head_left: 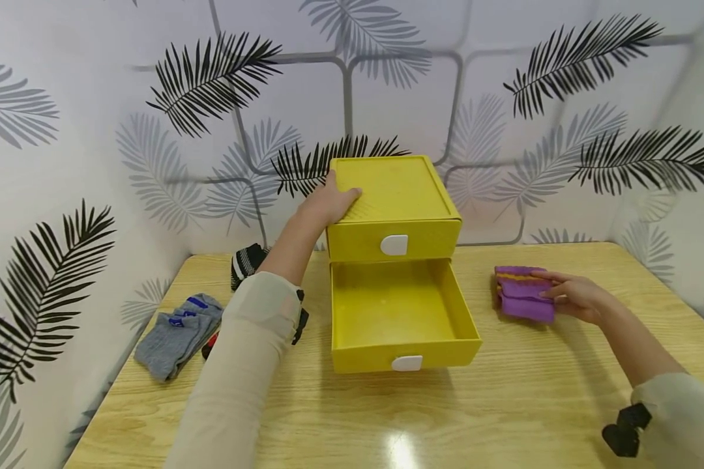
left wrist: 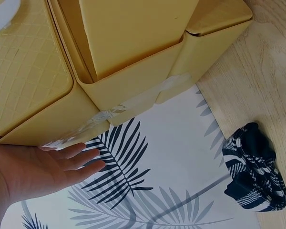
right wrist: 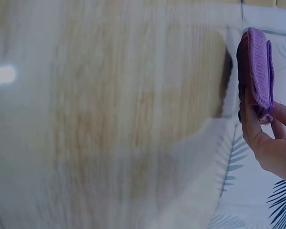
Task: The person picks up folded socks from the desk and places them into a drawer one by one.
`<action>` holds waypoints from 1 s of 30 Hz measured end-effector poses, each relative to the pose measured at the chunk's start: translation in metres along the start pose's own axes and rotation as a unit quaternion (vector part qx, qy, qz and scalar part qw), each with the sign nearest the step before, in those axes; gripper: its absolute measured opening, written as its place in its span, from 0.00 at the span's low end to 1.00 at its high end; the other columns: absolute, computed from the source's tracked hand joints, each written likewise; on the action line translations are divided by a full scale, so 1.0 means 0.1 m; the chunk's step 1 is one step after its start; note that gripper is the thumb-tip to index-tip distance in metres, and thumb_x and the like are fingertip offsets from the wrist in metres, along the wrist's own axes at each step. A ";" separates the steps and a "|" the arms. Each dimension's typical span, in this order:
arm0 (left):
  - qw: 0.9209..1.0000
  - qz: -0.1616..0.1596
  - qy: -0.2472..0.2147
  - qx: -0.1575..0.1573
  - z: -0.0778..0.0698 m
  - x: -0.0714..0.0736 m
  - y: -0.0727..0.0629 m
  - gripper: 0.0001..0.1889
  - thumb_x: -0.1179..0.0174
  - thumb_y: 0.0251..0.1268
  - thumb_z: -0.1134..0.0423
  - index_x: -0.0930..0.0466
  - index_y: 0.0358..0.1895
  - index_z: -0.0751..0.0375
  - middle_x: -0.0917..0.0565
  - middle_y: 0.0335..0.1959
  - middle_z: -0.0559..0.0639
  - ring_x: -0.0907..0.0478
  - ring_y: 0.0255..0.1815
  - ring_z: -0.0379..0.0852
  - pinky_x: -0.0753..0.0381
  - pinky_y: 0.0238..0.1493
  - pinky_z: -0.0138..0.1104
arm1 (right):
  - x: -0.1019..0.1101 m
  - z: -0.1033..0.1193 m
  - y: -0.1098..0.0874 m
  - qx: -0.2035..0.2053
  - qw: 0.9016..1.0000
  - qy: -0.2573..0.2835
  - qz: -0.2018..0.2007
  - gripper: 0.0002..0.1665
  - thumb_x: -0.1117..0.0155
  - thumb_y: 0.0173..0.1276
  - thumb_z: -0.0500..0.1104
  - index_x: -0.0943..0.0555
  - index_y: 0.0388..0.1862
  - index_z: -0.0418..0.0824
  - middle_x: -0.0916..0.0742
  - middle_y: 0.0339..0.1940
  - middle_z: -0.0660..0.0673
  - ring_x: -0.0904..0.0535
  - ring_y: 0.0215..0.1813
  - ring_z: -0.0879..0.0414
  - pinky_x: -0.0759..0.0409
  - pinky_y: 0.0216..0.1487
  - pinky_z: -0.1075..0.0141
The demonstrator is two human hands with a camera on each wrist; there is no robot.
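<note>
A yellow two-drawer box stands at the middle of the table, its lower drawer pulled out with a bare floor. My left hand rests against the upper left side of the box, thumb over the top edge. In the left wrist view, that hand's fingers lie straight along the box's side. Off to the right, my right hand pinches a folded purple sock with an orange band. The right wrist view shows the folded purple sock held between thumb and fingers, above the tabletop.
Grey socks with blue marks lie at the left of the wooden table. Behind my left arm is a black-and-white patterned sock, with dark and red items partly hidden nearby. A leaf-patterned wall stands behind the box.
</note>
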State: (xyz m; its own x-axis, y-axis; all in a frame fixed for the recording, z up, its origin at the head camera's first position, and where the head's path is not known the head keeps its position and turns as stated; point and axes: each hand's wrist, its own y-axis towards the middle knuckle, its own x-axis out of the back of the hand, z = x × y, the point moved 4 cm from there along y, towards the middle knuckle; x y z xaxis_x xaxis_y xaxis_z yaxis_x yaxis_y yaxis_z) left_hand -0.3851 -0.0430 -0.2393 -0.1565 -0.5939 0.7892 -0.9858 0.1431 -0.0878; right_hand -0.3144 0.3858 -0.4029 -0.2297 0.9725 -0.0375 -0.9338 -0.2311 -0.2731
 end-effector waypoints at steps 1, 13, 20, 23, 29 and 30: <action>1.000 0.000 0.001 0.000 0.00 0.00 0.00 0.41 0.61 0.67 0.39 0.70 0.73 0.53 0.53 0.72 0.57 0.53 0.70 0.54 0.50 0.66 0.47 | -0.01 0.02 -0.01 0.002 1.000 -0.001 0.001 0.26 0.46 0.64 0.27 0.19 0.39 0.60 0.29 0.48 0.46 0.24 0.42 0.59 0.23 0.44 0.64; 1.000 0.000 0.002 0.000 -0.01 0.01 0.00 0.41 0.60 0.67 0.39 0.70 0.73 0.52 0.53 0.72 0.57 0.52 0.70 0.55 0.49 0.65 0.48 | -0.20 0.35 -0.26 0.017 0.999 0.004 0.032 0.27 0.49 0.65 0.27 0.18 0.41 0.60 0.21 0.43 0.55 0.22 0.43 0.57 0.22 0.44 0.62; 1.000 0.004 0.002 0.005 -0.01 0.02 -0.01 0.41 0.61 0.67 0.39 0.70 0.73 0.51 0.53 0.72 0.56 0.52 0.70 0.54 0.49 0.65 0.48 | -0.37 0.53 -0.38 0.024 0.997 0.026 0.068 0.27 0.52 0.67 0.26 0.18 0.44 0.58 0.20 0.45 0.53 0.21 0.45 0.54 0.22 0.45 0.61; 1.000 0.008 -0.003 0.008 -0.01 0.02 -0.01 0.41 0.61 0.67 0.39 0.71 0.73 0.51 0.54 0.73 0.56 0.53 0.70 0.54 0.50 0.65 0.47 | -0.44 0.59 -0.43 0.022 0.996 0.030 0.078 0.26 0.53 0.69 0.27 0.18 0.46 0.57 0.20 0.46 0.53 0.21 0.46 0.54 0.22 0.45 0.60; 1.000 0.009 -0.004 0.009 -0.01 0.01 -0.02 0.41 0.61 0.68 0.39 0.72 0.73 0.51 0.55 0.73 0.57 0.53 0.70 0.55 0.50 0.66 0.47 | -0.59 0.70 -0.53 0.034 0.993 0.050 0.101 0.27 0.55 0.70 0.27 0.19 0.51 0.55 0.20 0.48 0.51 0.22 0.47 0.52 0.22 0.46 0.60; 1.000 0.008 -0.003 0.009 -0.01 0.01 -0.02 0.41 0.61 0.68 0.39 0.72 0.73 0.51 0.55 0.73 0.57 0.53 0.70 0.55 0.50 0.66 0.47 | -0.61 0.72 -0.55 0.039 0.992 0.052 0.106 0.27 0.56 0.70 0.27 0.19 0.52 0.54 0.21 0.49 0.50 0.22 0.47 0.52 0.22 0.46 0.60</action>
State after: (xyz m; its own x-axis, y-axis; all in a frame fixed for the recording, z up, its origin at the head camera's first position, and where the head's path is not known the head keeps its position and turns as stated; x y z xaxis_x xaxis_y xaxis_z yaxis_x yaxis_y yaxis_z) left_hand -0.3836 -0.0430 -0.2378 -0.1724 -0.5966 0.7838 -0.9841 0.1388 -0.1109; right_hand -0.2686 0.3367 -0.3165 -0.3971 0.8988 -0.1858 -0.8870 -0.4278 -0.1736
